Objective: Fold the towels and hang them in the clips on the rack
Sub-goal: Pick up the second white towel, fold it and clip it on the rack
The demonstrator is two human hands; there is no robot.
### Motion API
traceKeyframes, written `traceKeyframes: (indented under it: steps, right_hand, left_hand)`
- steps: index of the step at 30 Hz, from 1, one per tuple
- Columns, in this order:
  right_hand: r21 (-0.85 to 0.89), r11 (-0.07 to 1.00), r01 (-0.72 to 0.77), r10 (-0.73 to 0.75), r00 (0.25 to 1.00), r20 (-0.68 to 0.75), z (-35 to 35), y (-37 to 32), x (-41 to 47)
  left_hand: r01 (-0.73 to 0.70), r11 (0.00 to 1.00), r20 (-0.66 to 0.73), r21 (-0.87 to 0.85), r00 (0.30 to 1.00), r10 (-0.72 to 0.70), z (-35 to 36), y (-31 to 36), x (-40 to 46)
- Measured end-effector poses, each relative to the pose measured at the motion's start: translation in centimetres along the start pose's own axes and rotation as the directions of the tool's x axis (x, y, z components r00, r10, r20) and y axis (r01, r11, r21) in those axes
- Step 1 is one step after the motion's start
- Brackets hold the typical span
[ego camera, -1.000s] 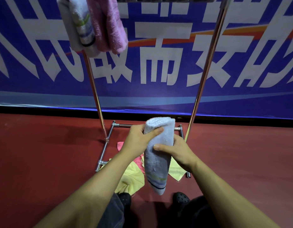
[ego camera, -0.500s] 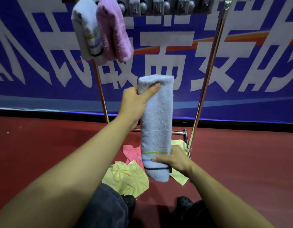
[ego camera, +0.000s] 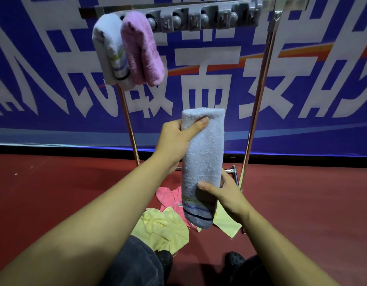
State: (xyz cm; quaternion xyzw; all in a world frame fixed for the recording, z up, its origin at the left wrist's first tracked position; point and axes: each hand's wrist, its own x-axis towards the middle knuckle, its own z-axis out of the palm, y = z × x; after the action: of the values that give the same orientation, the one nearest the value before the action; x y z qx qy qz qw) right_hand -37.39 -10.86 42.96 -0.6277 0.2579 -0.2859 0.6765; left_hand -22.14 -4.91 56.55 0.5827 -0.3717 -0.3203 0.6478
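Left fingers: the left hand (ego camera: 174, 141) is clenched round the folded top of the grey-blue towel (ego camera: 202, 162), thumb (ego camera: 200, 123) pressed across the front, the other fingers wrapped behind and out of sight.
Right fingers: the right hand (ego camera: 225, 193) pinches the lower part of the same towel just above its striped end, thumb in front, fingers behind.
Why held so: my guess is that the two grips, one high and one low, keep the folded layers flat and upright so that the top fold can be fed into a clip without falling open.
Held towel: it hangs vertically between the hands, below the clip bar (ego camera: 199, 19) and well apart from it, roughly under the free clips.
Clip bar: it runs across the top of the rack (ego camera: 258, 96); the clips right of the hung towels look unoccupied, though motion blur makes their jaws hard to read.
Hung towels: a white striped towel (ego camera: 110, 52) and a pink towel (ego camera: 143, 50) hang folded at the left end of the clip bar, touching each other.
Floor pile: far below the clip bar, at the foot of the rack, lie a crumpled yellow towel (ego camera: 166, 228), a coral-pink towel (ego camera: 170, 199) and another pale yellow piece (ego camera: 225, 221), unfolded.
Progress: two hung, one in hand, at least three to do.
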Motion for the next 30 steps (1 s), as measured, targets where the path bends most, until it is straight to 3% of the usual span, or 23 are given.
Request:
traceKeyframes:
  steps: [12,16,24,30]
  right_hand:
    - [-0.03,0.988,0.153,-0.146,0.977,0.157,0.4,-2.3,-1.1]
    - [-0.001,0.997,0.076,-0.075,0.978,0.194,0.4,-2.3,-1.0]
    - [-0.206,0.967,0.148,-0.105,0.973,0.205,0.8,-2.2,-0.7]
    - [-0.137,0.988,0.078,-0.056,0.986,0.154,1.1,-1.9,-0.3]
  left_hand:
    - [0.091,0.993,-0.105,0.073,0.991,-0.083,-1.8,-2.1,3.0]
    - [0.191,0.981,-0.125,0.034,0.975,-0.185,-3.1,-4.4,4.2]
    - [0.446,0.891,-0.129,-0.085,0.882,-0.454,-5.1,-10.3,4.7]
    - [0.584,0.808,-0.068,-0.075,0.806,-0.588,-5.6,-15.0,3.6]
